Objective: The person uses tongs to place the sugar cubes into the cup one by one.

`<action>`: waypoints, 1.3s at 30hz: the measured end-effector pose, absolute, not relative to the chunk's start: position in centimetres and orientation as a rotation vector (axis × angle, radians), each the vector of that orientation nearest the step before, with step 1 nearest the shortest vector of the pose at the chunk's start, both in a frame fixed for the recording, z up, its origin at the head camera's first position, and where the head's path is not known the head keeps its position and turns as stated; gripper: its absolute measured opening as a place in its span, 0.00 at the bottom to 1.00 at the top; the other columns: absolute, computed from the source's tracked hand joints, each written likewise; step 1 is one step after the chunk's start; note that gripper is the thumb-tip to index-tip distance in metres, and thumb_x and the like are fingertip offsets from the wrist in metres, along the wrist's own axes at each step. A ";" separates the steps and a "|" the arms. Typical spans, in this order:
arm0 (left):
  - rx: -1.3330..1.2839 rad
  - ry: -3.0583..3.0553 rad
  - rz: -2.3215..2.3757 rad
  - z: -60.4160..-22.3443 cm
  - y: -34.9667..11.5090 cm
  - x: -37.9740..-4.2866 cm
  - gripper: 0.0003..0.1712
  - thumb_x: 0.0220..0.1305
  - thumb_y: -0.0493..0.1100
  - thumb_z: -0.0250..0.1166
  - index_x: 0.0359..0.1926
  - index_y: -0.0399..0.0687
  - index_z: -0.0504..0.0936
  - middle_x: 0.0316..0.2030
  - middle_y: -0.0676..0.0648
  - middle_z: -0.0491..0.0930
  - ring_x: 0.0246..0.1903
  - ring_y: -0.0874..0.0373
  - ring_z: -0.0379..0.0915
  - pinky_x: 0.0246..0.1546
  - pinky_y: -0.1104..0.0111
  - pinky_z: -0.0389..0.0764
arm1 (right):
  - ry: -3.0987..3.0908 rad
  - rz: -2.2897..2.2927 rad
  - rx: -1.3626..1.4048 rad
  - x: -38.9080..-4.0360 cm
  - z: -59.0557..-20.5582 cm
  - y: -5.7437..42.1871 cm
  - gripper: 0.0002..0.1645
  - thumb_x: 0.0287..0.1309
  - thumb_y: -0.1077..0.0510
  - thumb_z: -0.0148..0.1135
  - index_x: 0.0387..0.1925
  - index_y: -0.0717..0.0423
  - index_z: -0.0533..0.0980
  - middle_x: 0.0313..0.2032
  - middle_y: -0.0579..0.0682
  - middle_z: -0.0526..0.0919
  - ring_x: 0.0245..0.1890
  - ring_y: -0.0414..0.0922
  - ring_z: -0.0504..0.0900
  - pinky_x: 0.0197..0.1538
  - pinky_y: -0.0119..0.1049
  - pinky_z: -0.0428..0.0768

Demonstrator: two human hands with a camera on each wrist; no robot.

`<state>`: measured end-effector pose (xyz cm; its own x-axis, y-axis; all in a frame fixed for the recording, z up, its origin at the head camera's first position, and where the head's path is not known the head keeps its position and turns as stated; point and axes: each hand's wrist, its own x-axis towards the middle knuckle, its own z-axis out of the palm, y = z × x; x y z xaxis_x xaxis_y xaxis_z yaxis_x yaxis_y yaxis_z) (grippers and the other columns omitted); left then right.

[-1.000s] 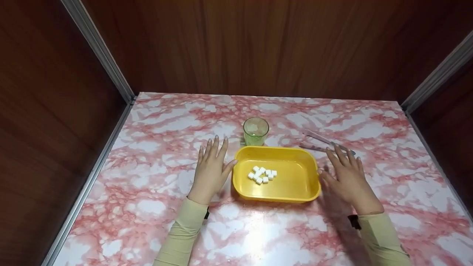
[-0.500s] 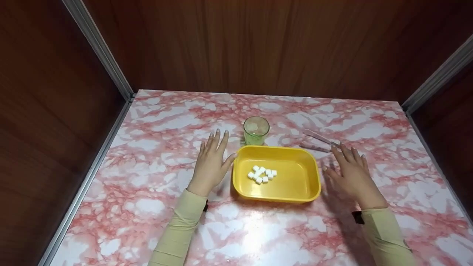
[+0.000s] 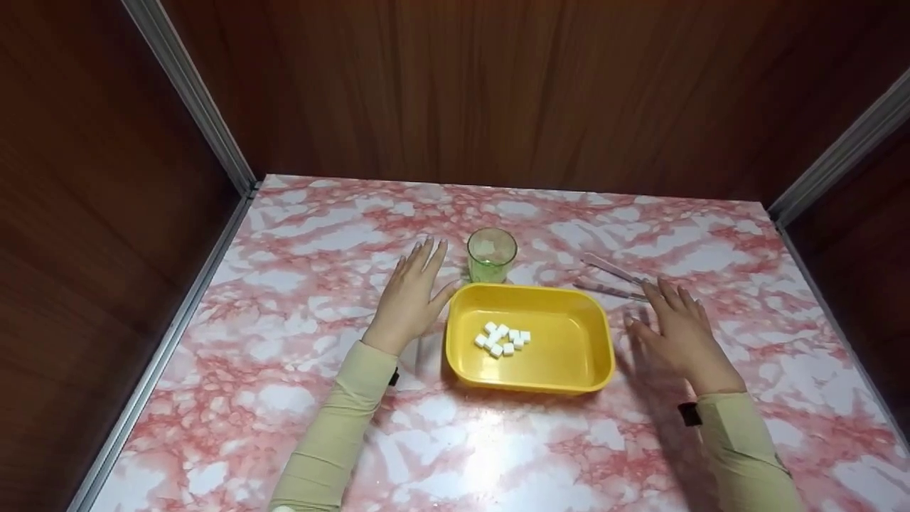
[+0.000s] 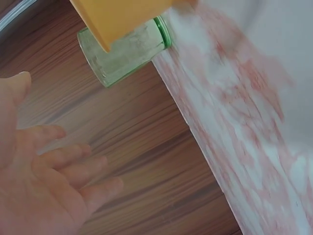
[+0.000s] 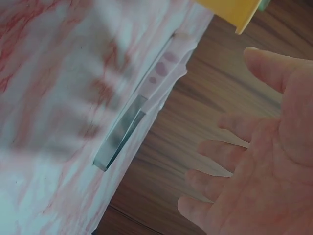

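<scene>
Just left of the yellow plastic tub (image 3: 561,352) is my left hand (image 3: 409,306), fingers extended and thumb at the tub's rim. Several small white cubes (image 3: 497,350), like sugar cubes, lie inside the tub, towards its left side. Behind the tub stands a clear green glass (image 3: 490,267); the left wrist view shows the same glass (image 4: 127,56) beyond my spread fingers. On the right, my right hand (image 3: 681,338) hovers with loosely extended fingers, holding nothing. Its fingers overlap the bent end of a pair of tongs (image 3: 611,268). The right wrist view shows the tongs' metal bend (image 5: 122,132) and pinkish, spotted arms.
A red-and-white marbled tabletop (image 3: 284,398) carries everything. Dark wood panels (image 3: 455,92) rise behind it and at both sides, with metal corner strips (image 3: 202,99) at the left.
My left hand has moved forward, its fingertips closer to the glass. My right hand has shifted right, away from the tub's edge. Tub, cubes, glass and tongs stay in place.
</scene>
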<state>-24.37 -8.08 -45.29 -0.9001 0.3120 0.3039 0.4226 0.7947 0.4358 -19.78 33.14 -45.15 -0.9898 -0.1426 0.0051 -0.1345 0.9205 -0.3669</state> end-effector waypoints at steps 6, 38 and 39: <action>-0.615 -2.759 -0.861 -45.7 -8.1 -25.2 0.40 0.69 0.58 0.55 0.75 0.50 0.52 0.72 0.42 0.50 0.69 0.44 0.49 0.67 0.51 0.52 | 3.080 -0.605 -0.232 -20.2 -45.4 33.3 0.43 0.67 0.44 0.52 0.73 0.59 0.50 0.72 0.67 0.44 0.69 0.67 0.41 0.67 0.61 0.36; -0.658 -2.851 -1.242 -46.3 -5.9 -30.7 0.44 0.65 0.64 0.55 0.75 0.56 0.51 0.73 0.47 0.50 0.56 0.56 0.70 0.62 0.63 0.64 | 3.052 -0.451 -0.309 -24.0 -48.3 32.0 0.41 0.65 0.46 0.56 0.72 0.60 0.56 0.71 0.65 0.49 0.68 0.69 0.45 0.62 0.69 0.48; -0.663 -2.849 -1.257 -46.3 -5.8 -30.7 0.44 0.65 0.64 0.56 0.75 0.56 0.51 0.73 0.47 0.50 0.53 0.56 0.72 0.61 0.63 0.65 | 3.050 -0.442 -0.301 -24.1 -48.3 32.0 0.40 0.65 0.47 0.56 0.72 0.60 0.56 0.71 0.65 0.48 0.68 0.69 0.45 0.62 0.68 0.48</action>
<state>-30.75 -5.76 -46.27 -0.9123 0.3893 0.1269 0.3561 0.6015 0.7151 -24.12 32.01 -48.27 -0.9802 -0.1975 -0.0166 -0.1847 0.9404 -0.2857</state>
